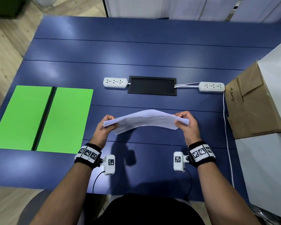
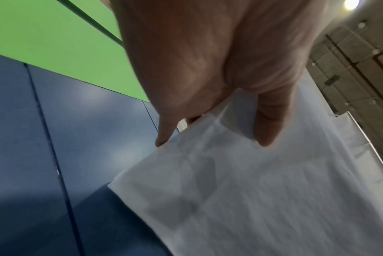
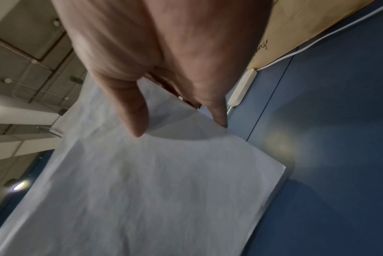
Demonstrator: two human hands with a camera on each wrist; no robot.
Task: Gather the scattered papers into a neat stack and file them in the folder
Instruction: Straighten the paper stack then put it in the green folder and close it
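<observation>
A stack of white papers (image 1: pixel 144 120) hangs above the blue table (image 1: pixel 152 54), bowed upward in the middle. My left hand (image 1: pixel 107 124) pinches its left end and my right hand (image 1: pixel 184 121) pinches its right end. The sheets' ends are fanned and uneven. From below, the left wrist view shows the papers (image 2: pixel 251 190) with my left hand (image 2: pixel 208 136) gripping their edge. The right wrist view shows the papers (image 3: pixel 153 190) under my right hand (image 3: pixel 181 128). An open green folder (image 1: pixel 42 119) lies flat at the table's left, a dark spine down its middle.
Two white power strips (image 1: pixel 115 82) (image 1: pixel 211 86) flank a black cable tray (image 1: pixel 152 86) at the table's centre. A white cord (image 1: pixel 226 135) runs along the right. A brown cardboard box (image 1: pixel 250 103) and white boxes (image 1: pixel 269 168) crowd the right edge.
</observation>
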